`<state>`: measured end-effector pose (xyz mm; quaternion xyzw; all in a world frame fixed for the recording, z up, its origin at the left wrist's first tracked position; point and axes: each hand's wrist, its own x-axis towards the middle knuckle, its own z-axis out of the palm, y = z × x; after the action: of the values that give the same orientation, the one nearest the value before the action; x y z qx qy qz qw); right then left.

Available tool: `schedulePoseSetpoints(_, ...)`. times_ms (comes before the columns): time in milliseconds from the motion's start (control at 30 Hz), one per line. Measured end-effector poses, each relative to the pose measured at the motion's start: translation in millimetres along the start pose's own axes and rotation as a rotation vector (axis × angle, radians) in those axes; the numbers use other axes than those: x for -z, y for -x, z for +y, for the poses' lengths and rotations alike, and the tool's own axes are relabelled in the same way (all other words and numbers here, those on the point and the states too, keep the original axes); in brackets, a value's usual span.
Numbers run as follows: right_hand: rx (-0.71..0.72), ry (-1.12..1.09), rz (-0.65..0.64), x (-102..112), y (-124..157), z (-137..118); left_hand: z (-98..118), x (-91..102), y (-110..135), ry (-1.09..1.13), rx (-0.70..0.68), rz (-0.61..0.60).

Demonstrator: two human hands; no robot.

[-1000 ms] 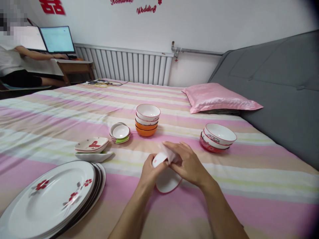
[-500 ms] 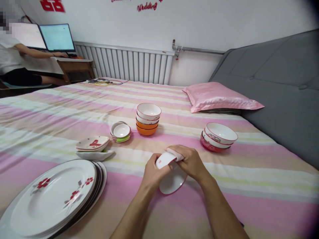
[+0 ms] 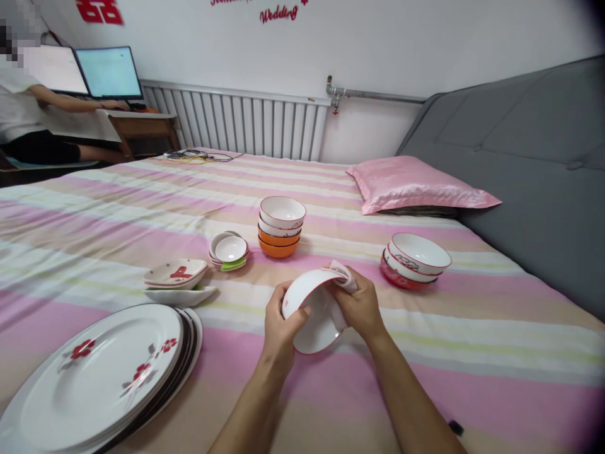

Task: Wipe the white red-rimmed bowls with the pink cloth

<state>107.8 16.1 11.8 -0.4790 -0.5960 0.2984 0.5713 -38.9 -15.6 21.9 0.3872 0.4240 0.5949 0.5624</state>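
Observation:
Above the striped bed sheet [image 3: 425, 378] I hold a white bowl with a red rim [image 3: 312, 309], tilted so its inside faces me. My left hand [image 3: 278, 328] grips the bowl's left edge, thumb inside. My right hand [image 3: 359, 306] is closed on a small white cloth [image 3: 343, 277] pressed against the bowl's upper right rim. Ahead of my hands stands a stack of bowls [image 3: 280, 226], white ones on orange ones.
A pile of large flowered plates [image 3: 99, 372] lies at the near left, small dishes [image 3: 176, 277] and saucers [image 3: 229, 251] beyond it. Red-patterned bowls [image 3: 416, 258] sit at the right, a pink pillow [image 3: 416, 184] behind. A person sits at a desk with monitors [image 3: 109, 72], far left.
The bowl has been turned up from nearly flat to tilted, with its inside now facing me. My right hand with the cloth has moved to the upper rim.

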Motion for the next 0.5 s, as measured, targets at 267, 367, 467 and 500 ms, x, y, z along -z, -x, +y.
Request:
schedulePoseSetpoints(267, -0.178, -0.157, 0.201, -23.9, 6.4, 3.0, 2.5, -2.5, 2.6, 0.059, -0.096, 0.096)
schedulePoseSetpoints(367, -0.278, -0.205, 0.211, -29.1, 7.8, 4.2, 3.6, -2.7, 4.0, 0.056, -0.129, 0.112)
schedulePoseSetpoints(467, -0.353, -0.268, 0.18, -33.1, 9.1, 5.1, 3.6, -2.6, 5.2, 0.052, -0.146, 0.138)
schedulePoseSetpoints(500, -0.375, -0.285, 0.167, -34.4, 9.6, 5.5, 3.4, -2.5, 5.4, 0.054, -0.15, 0.154)
